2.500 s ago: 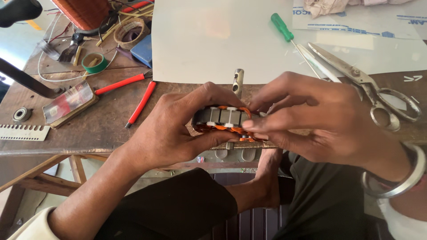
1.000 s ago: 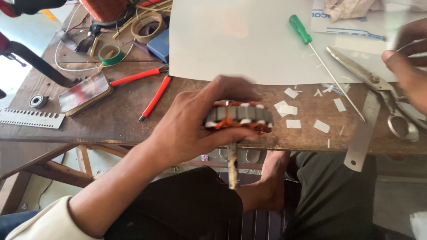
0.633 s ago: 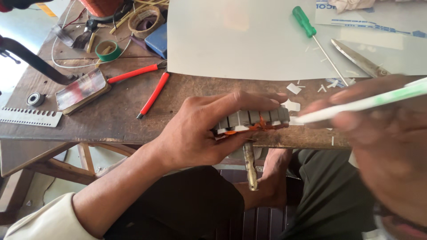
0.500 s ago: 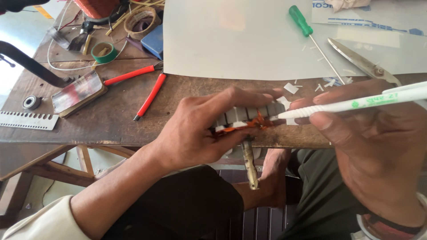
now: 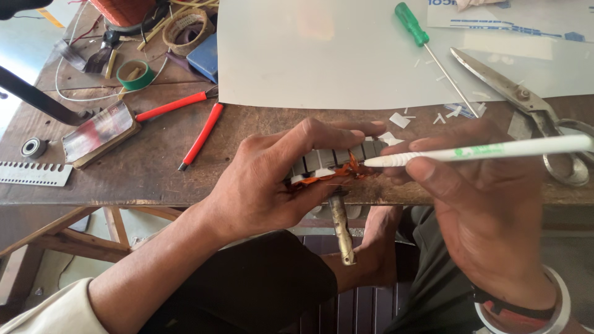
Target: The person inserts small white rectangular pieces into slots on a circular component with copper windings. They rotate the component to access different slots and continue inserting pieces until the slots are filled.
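My left hand [image 5: 272, 179] grips a small motor armature [image 5: 334, 162], a grey slotted core with copper-orange winding, held over the near edge of the wooden table [image 5: 154, 167]. Its brass-coloured shaft [image 5: 341, 229] points down toward my lap. My right hand [image 5: 482, 210] holds a white pen [image 5: 489, 150] with green print. The pen's tip touches the winding at the core's right end. A silver bangle sits on my right wrist.
A large white sheet [image 5: 346, 55] covers the table's far middle, with a green-handled screwdriver [image 5: 427, 46] and big scissors [image 5: 526, 105] on it. Red-handled pliers [image 5: 189, 117], green tape roll [image 5: 136, 74], a bearing [image 5: 32, 147], a toothed metal strip [image 5: 34, 174] and paper scraps [image 5: 399, 119] lie around.
My right hand left the armature, reached right toward the scissors, and came back holding the white pen. The armature turned so its shaft points down. The pen tip now meets the winding.
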Tool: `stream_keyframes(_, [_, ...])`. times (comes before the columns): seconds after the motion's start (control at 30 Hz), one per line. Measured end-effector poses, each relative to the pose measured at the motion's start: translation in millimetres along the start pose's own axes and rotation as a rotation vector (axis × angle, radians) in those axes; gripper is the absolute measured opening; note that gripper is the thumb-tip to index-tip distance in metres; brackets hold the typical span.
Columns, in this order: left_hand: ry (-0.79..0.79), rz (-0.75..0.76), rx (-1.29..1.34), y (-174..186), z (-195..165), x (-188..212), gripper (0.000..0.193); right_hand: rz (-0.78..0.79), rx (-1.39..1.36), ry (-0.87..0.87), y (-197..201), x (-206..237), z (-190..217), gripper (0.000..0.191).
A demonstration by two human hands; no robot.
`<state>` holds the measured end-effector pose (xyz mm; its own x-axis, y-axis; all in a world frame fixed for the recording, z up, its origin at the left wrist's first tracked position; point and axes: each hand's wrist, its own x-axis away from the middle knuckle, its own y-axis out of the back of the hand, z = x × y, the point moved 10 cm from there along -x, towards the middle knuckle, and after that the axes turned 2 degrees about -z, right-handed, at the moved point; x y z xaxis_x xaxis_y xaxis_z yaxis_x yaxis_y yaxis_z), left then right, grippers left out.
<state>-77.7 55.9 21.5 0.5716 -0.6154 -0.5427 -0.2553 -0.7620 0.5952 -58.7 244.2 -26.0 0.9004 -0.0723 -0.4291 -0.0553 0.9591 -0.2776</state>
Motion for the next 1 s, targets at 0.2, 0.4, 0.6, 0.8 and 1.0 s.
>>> stream_keyframes(0.2, [-0.021,-0.003,-0.021,0.2,-3.1,0.1,0.043,0.004,-0.217,-0.123,2.2,0.4,-16.1,0.007])
stream_keyframes(0.4, [-0.040,-0.005,-0.032,0.7,-1.8,2.7,0.045,-0.008,-0.174,-0.106,1.4,6.8,-14.0,0.010])
stream_keyframes(0.6, [-0.027,0.012,0.001,-2.3,0.3,2.9,0.043,0.102,0.192,0.245,-12.9,16.8,17.8,0.008])
stream_keyframes(0.8, [-0.049,0.030,-0.015,-4.2,-1.6,3.1,0.045,0.328,0.873,0.579,-73.4,22.2,73.5,0.014])
stream_keyframes(1.0, [0.022,0.028,-0.040,-4.8,3.9,0.5,0.045,0.315,0.911,0.438,-76.1,32.6,66.2,0.017])
